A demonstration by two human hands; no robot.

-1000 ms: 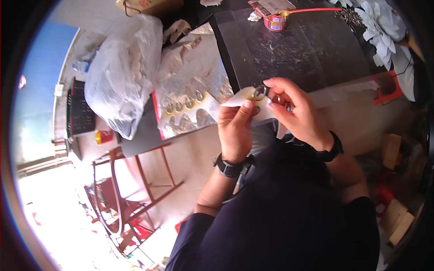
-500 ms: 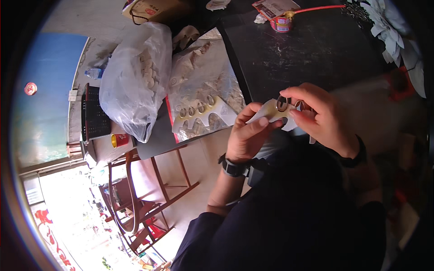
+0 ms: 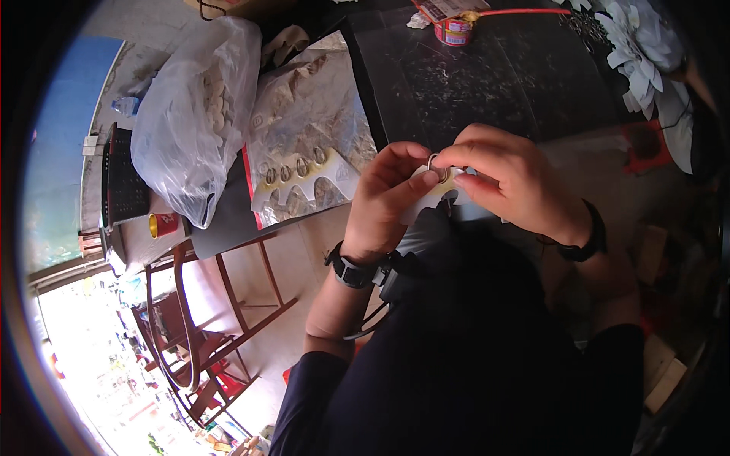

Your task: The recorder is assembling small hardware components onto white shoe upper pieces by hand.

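My left hand (image 3: 384, 190) is closed on a white scalloped piece (image 3: 411, 213) with a yellowish band, its thumb pressed beside a metal ring (image 3: 432, 160). The fingers of my right hand (image 3: 517, 178) are closed at the ring and the piece's right side, the index fingertip against the ring. Fingers hide part of both. To the left, a similar white scalloped piece (image 3: 328, 182) lies on a clear plastic sheet (image 3: 304, 106), with several metal rings (image 3: 302, 166) standing along its yellowish band.
A bulging clear plastic bag (image 3: 194, 114) of pale pieces stands at the left of the dark table (image 3: 471, 91). A red tin (image 3: 454, 32) with a red-handled brush (image 3: 525, 11) is at the back. White petal-like pieces (image 3: 646, 57) lie far right. A wooden chair (image 3: 182, 319) stands lower left.
The view has shifted, so the table things sit further left. My hands have drawn closer together, and my left thumb now presses by the ring.
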